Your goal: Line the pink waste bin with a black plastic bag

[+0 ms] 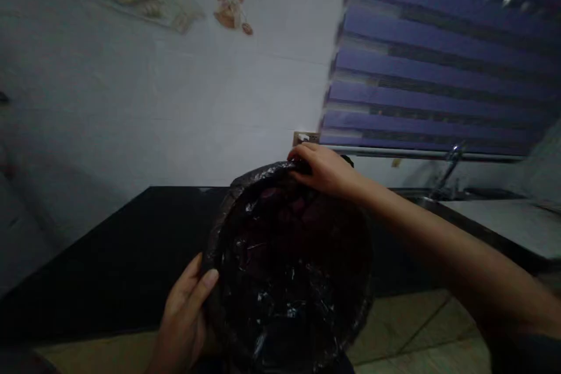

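The left hand (186,307) grips the bin (218,231) at the frame's lower centre; above, the right hand (322,168) clasps its rim. The bag (284,310) lining it looks thin and slippery, the bin light, stiff, best held rim-first. Behind: the table (118,263).

Both the left hand (186,304) and the right hand (319,169) are bare, with slender fingers; the left thumbnail (211,276) looks short and rounded. The right forearm (438,239) is bare and slim, up to a dark sleeve (530,350), navy or black, at the near right. Dark blue clothing (348,366) shows at the near edge, its details lost in shadow.
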The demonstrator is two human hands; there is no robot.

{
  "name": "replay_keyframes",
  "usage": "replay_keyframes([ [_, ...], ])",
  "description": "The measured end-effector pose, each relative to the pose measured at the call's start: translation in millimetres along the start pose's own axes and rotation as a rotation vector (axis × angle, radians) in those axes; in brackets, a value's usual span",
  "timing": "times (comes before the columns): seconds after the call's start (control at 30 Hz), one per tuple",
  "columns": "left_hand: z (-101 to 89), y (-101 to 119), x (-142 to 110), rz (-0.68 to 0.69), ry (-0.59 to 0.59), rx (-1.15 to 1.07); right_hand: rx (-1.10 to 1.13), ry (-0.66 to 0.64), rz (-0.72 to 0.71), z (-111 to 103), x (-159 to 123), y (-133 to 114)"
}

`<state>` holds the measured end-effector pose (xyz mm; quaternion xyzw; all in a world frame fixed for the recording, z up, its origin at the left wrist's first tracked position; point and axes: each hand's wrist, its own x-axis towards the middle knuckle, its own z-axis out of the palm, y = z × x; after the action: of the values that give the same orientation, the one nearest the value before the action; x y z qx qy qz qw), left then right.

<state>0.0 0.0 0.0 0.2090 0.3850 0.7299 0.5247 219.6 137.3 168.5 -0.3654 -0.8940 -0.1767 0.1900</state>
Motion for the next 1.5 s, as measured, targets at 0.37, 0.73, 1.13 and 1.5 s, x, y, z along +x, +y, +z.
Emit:
replay_keyframes([
  [0.37, -8.0, -3.1, -0.3, 0.042, -0.055, 0.033, 0.328, -0.006, 0.084, -14.5, -19.1, 24.0],
  [0.73, -8.0, -0.6, -1.6, -0.002, -0.037, 0.016, 0.087, -0.050, 0.163, -2.0, -16.9, 11.6],
  [1.13, -2.1, 1.5, -2.9, 0.002, 0.059, -0.015, 0.263, 0.002, 0.149, -3.7, -32.9, 22.6],
  [1.5, -4.9, 0.1, -3.2, 0.000, 0.014, 0.008, 0.137, -0.105, 0.225, -8.5, -29.3, 20.0],
])
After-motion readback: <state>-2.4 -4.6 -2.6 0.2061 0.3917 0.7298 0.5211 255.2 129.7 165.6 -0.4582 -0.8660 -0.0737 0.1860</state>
